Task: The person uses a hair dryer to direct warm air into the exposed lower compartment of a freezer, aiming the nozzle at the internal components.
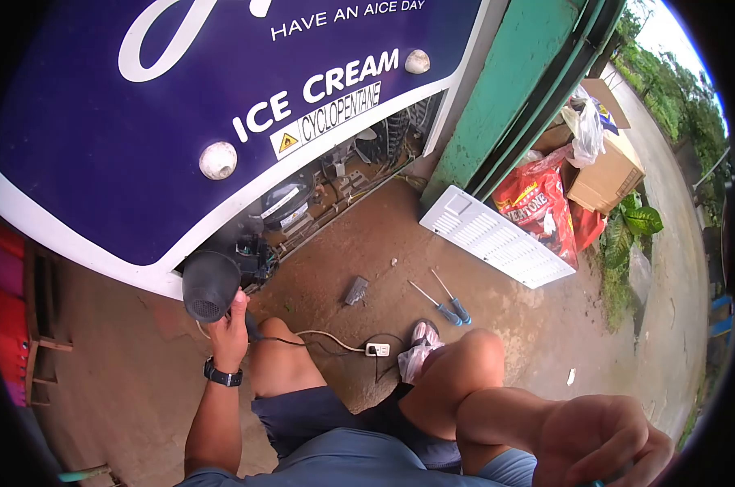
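Note:
My left hand (230, 334), with a black watch on its wrist, grips a black hair dryer (211, 284) at the lower left corner of an ice cream freezer (132, 178). The dryer's nozzle points into the open compartment at the freezer's base, where a dark compressor (288, 201), pipes and wiring show. At the lower right, my right hand (603, 438) is raised near my knee with its fingers curled. A sliver of teal shows beneath those fingers, but I cannot make out what it is.
On the ground lie two blue-handled screwdrivers (449, 313), a small grey box (356, 290) and a white extension socket (377, 350) with cords. A white vented panel (497, 237) leans by a green post (509, 97). Cardboard boxes (607, 174) and a red bag (538, 207) stand behind it.

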A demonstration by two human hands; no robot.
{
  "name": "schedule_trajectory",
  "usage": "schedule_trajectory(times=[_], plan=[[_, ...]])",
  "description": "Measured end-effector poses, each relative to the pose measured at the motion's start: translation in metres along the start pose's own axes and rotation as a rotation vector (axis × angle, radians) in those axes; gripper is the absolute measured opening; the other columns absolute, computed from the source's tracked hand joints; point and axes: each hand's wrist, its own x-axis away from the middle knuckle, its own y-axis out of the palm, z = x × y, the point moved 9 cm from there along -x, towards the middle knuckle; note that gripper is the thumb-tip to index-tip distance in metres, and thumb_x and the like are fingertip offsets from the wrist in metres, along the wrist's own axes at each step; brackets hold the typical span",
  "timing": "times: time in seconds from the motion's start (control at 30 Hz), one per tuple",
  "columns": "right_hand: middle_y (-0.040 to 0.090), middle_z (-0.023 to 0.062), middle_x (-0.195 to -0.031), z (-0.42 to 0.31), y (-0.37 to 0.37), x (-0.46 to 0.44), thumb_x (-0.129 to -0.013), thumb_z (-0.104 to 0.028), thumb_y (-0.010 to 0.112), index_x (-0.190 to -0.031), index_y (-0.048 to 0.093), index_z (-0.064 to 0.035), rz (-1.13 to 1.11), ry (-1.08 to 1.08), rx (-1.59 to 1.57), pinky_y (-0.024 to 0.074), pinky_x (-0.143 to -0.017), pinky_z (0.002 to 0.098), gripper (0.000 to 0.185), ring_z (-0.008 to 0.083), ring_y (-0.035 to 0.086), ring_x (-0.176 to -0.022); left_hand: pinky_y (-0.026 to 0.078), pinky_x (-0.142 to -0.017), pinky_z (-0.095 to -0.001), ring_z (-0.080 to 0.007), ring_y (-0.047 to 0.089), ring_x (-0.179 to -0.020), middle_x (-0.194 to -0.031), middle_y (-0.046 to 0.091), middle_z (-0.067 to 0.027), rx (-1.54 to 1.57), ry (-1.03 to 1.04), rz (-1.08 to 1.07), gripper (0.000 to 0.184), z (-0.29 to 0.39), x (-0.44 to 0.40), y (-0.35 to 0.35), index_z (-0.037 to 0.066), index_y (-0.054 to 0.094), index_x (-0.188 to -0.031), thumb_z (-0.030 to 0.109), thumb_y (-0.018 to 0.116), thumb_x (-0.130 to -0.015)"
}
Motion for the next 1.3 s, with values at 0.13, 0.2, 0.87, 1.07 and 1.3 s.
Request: schedule_trajectory(times=[0.13, 0.2, 0.87, 1.07, 1.3], plan=[[0.06, -0.004, -0.109, -0.002, -0.001, 0.0, -0.091, -0.008, 0.065, -0.107, 0.058, -0.0063, -0.008, 0.023, 0.044, 0.0479, -0.055, 0.0223, 0.017, 0.0073, 0.061, -0.083, 0.049, -0.087, -0.035, -0.0194, 0.062, -0.098, -0.107, 0.066, -0.0084, -0.099, 0.053, -0.016, 0.03, -0.007, 0.001, -0.002, -0.003, 0.062, -0.116, 0.022, 0.062, -0.101], [0.061, -0.004, -0.109, -0.001, -0.001, -0.002, -0.091, -0.007, 0.065, -0.107, 0.058, -0.0063, -0.027, 0.04, 0.048, 0.048, -0.055, 0.0223, 0.017, 0.0072, 0.061, -0.083, 0.049, -0.088, -0.0354, -0.0201, 0.062, -0.1, -0.108, 0.066, -0.0087, -0.09, 0.056, 0.006, 0.03, -0.012, 0.002, -0.002, -0.003, 0.062, -0.116, 0.023, 0.062, -0.1], [0.06, -0.004, -0.108, 0.002, -0.002, -0.003, -0.091, -0.007, 0.064, -0.107, 0.057, -0.0055, -0.067, 0.066, 0.135, 0.0461, -0.055, 0.0219, 0.017, 0.0066, 0.061, -0.085, 0.048, -0.094, -0.0374, -0.0239, 0.062, -0.106, -0.117, 0.067, -0.0145, -0.116, 0.008, 0.043, 0.039, -0.013, -0.003, 0.0, -0.005, 0.063, -0.119, 0.029, 0.059, -0.102], [0.06, -0.0041, -0.108, 0.003, -0.003, -0.002, -0.092, -0.007, 0.064, -0.107, 0.058, -0.0053, -0.07, 0.069, 0.126, 0.0468, -0.055, 0.0222, 0.017, 0.0068, 0.061, -0.085, 0.047, -0.094, -0.0384, -0.024, 0.062, -0.106, -0.116, 0.066, -0.0143, -0.127, 0.025, 0.034, 0.04, -0.014, -0.004, 0.001, -0.005, 0.063, -0.118, 0.031, 0.06, -0.101], [0.06, -0.0041, -0.108, 0.003, -0.005, -0.002, -0.092, -0.008, 0.064, -0.107, 0.058, -0.0054, -0.063, 0.061, 0.114, 0.0471, -0.056, 0.0225, 0.016, 0.0071, 0.061, -0.086, 0.047, -0.094, -0.0381, -0.0238, 0.061, -0.105, -0.116, 0.066, -0.0132, -0.13, 0.022, 0.054, 0.039, -0.018, -0.005, -0.002, -0.004, 0.063, -0.118, 0.03, 0.06, -0.101]])
